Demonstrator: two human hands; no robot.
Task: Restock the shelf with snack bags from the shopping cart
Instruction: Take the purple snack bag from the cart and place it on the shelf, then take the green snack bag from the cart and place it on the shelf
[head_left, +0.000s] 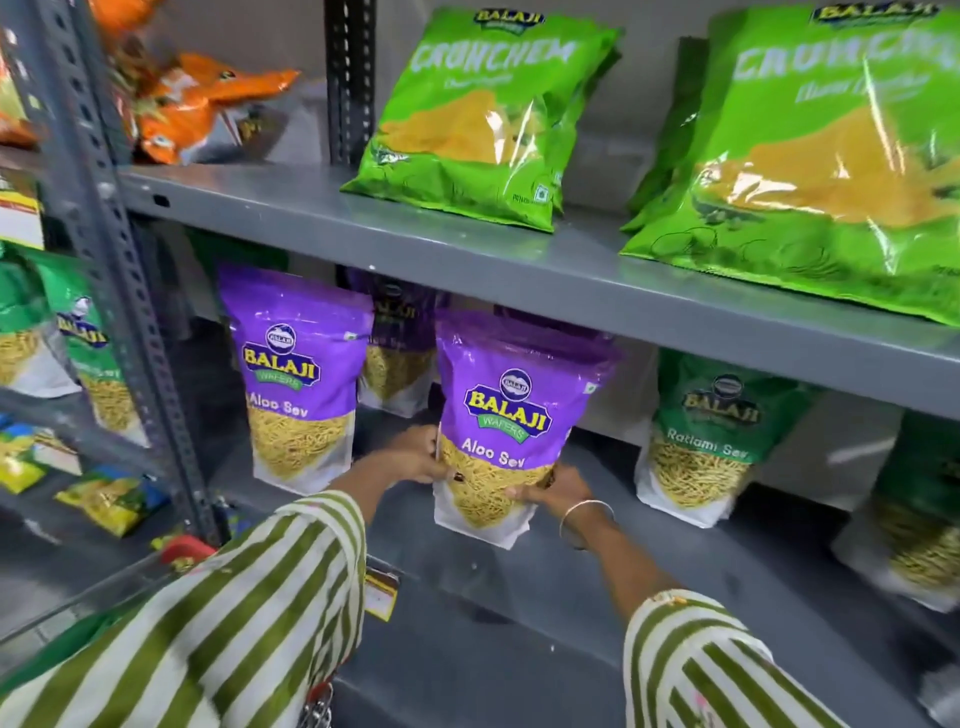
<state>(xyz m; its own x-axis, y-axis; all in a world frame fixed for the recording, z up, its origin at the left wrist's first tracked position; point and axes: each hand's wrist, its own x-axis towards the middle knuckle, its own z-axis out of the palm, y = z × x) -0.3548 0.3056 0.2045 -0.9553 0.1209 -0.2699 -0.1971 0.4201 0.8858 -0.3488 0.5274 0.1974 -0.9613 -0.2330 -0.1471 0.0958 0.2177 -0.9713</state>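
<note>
Two grey metal shelves (519, 270) fill my view, one above the other, on perforated uprights. On the upper one I see big green Crunchem bags (810, 171) leaning back at the right, a smaller-looking green Crunchem bag (467, 119) near the middle, and orange packets (192, 104) tumbled at the left. On the lower shelf (545, 582) a green Ratlami Sev pouch (711, 441) stands at the right, well apart from a purple Aloo Sev pouch (296, 384) standing upright at the left, with another purple pouch (395, 353) behind it in shadow.

Between those, I hold the task's Aloo Sev bag (498, 431) upright with both hands; its base looks to sit on or just above the lower shelf, I cannot tell which. My left hand (415, 457) clasps the bag's lower left edge, fingers wrapped behind it. My right hand (556, 491) grips the lower right corner, thumb across the front, a thin bangle (584, 514) on the wrist. Both striped green-and-white sleeves (249, 613) reach in from below. A red cart handle end (184, 552) shows beside the left sleeve.
</note>
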